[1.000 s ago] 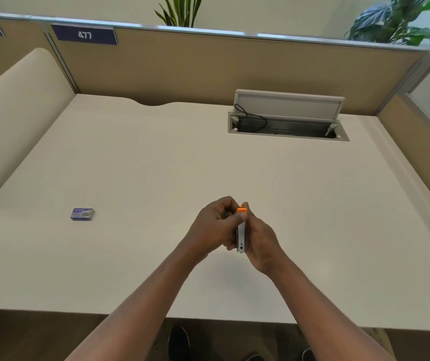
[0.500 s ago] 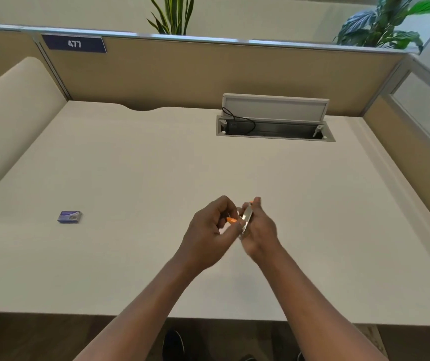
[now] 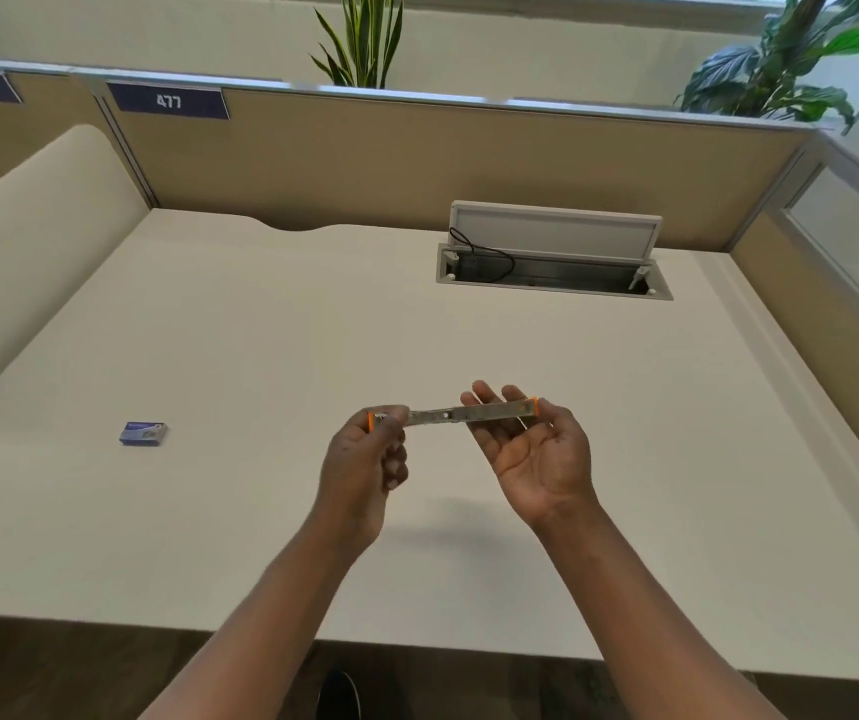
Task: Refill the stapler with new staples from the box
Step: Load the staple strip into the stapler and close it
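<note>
A slim silver stapler point(image 3: 450, 415) with orange ends is swung open into one long flat strip, held level above the white desk point(image 3: 261, 356). My left hand point(image 3: 365, 462) pinches its left orange end between thumb and fingers. My right hand point(image 3: 533, 454) is palm up, and the stapler's right half rests across its fingers with the thumb against the right orange end. The small blue staple box point(image 3: 143, 433) lies closed on the desk far to the left, apart from both hands.
An open cable hatch point(image 3: 552, 270) with a raised lid and a black cord sits at the back of the desk. Tan partition walls point(image 3: 417, 168) enclose the back and right sides. The desk's front edge runs below my forearms.
The stapler was folded upright between both hands. It has since swung open into a long horizontal strip, and my hands have moved apart to its two ends.
</note>
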